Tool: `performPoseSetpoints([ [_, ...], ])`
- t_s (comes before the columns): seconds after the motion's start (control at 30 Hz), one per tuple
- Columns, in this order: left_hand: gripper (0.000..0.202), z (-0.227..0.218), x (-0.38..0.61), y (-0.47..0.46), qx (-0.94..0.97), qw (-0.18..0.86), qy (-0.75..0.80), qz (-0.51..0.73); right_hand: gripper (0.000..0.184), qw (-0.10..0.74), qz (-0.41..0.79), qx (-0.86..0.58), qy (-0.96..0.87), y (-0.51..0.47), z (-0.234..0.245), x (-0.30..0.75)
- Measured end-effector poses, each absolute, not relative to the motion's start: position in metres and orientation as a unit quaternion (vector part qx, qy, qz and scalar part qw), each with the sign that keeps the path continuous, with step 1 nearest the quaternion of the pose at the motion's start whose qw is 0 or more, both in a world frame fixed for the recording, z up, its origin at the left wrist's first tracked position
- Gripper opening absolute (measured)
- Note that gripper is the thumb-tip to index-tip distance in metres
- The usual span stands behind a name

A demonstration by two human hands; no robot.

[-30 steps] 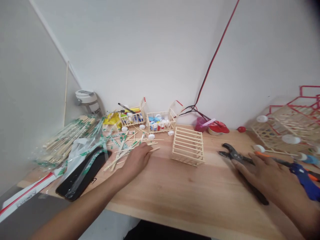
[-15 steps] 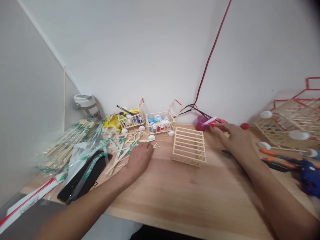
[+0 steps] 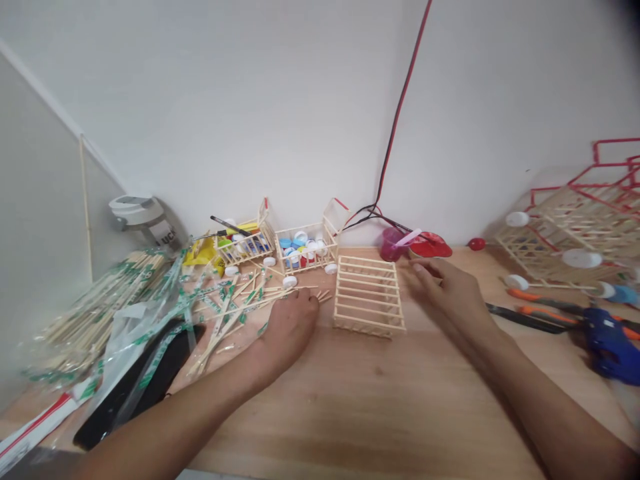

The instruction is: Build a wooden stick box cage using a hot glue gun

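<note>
The left hand (image 3: 287,337) lay curled, its fingers (image 3: 311,304) at loose wooden sticks (image 3: 235,317), though whether they gripped any was unclear. The right hand (image 3: 445,297), fingers open and empty, sat just beside the stick cage (image 3: 369,297) on the desk (image 3: 350,407); one careless brush could have tipped it.

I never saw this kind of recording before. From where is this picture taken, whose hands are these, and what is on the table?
No machine is here. A camera worn on a person's head took this picture, looking forward and down, so both arms belong to the wearer. The left hand rests at the ends of some loose wooden sticks; I cannot tell if it holds one. The right hand is open beside a small wooden stick frame and holds nothing. The wooden table also bears stick crates with bottle caps, a pink cup and a blue glue gun.
</note>
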State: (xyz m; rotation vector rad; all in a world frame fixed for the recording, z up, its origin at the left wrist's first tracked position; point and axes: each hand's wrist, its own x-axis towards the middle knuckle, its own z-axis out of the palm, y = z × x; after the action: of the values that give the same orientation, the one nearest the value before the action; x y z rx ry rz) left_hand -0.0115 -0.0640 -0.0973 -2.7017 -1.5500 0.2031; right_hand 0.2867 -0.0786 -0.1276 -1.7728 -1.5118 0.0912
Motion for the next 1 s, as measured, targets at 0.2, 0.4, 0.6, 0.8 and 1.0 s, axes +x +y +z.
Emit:
performPoseSetpoints([
  [0.2,0.025,-0.104,-0.021,-0.059,-0.869,0.023,-0.495,0.017,0.033,0.397,0.054,-0.685,-0.608,-0.083,-0.122,0.273],
  [0.4,0.028,-0.110,-0.031,-0.057,-0.870,-0.005,-0.486,-0.085,0.033,0.409,0.163,-0.639,-0.630,-0.085,-0.119,0.261],
  [0.6,0.026,-0.115,-0.033,-0.050,-0.813,-0.194,-0.462,-0.297,0.037,0.388,0.179,-0.626,-0.653,-0.083,-0.130,0.262],
  [0.8,0.032,-0.120,-0.026,-0.048,-0.663,-0.504,-0.421,-0.360,0.038,0.371,0.176,-0.622,-0.667,-0.082,-0.130,0.262],
  [1.0,0.031,-0.115,-0.026,-0.051,-0.715,-0.458,-0.414,-0.327,0.040,0.374,0.190,-0.614,-0.668,-0.080,-0.130,0.259],
])
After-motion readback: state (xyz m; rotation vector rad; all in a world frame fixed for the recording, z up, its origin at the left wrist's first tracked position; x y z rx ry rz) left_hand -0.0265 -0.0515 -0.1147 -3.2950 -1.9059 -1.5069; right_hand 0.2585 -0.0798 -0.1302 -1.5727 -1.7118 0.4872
